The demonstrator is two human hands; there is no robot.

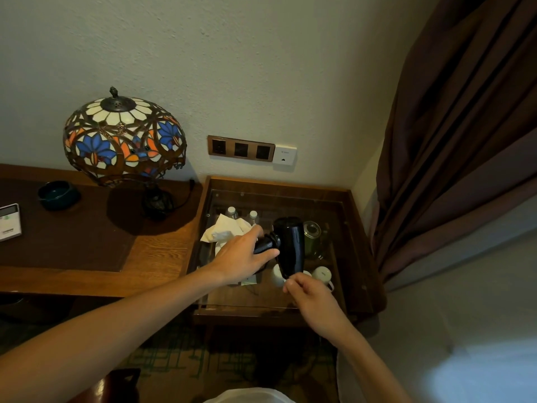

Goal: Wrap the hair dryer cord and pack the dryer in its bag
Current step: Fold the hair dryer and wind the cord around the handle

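A black hair dryer (289, 245) is held above the glass-topped side table (343, 257). My left hand (242, 258) grips its folded handle from the left. My right hand (308, 289) has its fingers pinched at the dryer's near end; whether it holds the cord or the nozzle is hard to tell. A thin dark cord (254, 286) hangs below the handle, mostly hidden by my left hand. A cream cloth bag (223, 231) lies crumpled on the glass just behind my left hand.
Under the glass are two water bottles (242, 213), a green jar (312, 232) and white cups (322, 274). A stained-glass lamp (125, 141) and dark bowl (58, 194) stand on the desk at left. Wall sockets (241, 148) sit above; a brown curtain (453, 141) hangs right.
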